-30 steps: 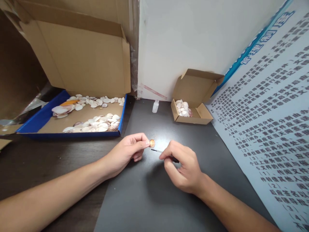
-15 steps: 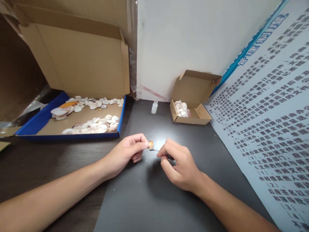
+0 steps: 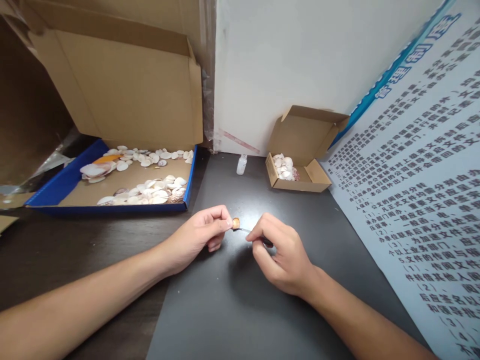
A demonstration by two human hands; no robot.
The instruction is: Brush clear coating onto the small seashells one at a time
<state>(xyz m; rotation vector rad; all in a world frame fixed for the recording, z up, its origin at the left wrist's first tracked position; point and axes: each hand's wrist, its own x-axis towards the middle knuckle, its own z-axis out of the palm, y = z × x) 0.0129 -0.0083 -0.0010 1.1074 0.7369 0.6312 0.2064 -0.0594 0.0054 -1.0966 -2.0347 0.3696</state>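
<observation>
Between thumb and fingers, my left hand (image 3: 202,231) pinches a small orange-brown shell (image 3: 236,223) above the dark grey mat (image 3: 210,320). My right hand (image 3: 281,250) is closed round a thin tool (image 3: 243,230) with a dark handle, mostly hidden by the fingers. The tool's tip is at the lower edge of the shell; whether it touches cannot be made out. A small white bottle (image 3: 242,164) stands on the mat beyond both hands.
A blue-edged cardboard box (image 3: 123,207) at the left, lid up, holds many white shells (image 3: 150,192) and an orange piece (image 3: 107,158). A small open cardboard box (image 3: 300,185) with shells stands back right. A printed sheet (image 3: 423,200) covers the right side.
The view has shifted slightly. The shell has turned a little in my left hand, and the tool lies at a flatter angle beneath it.
</observation>
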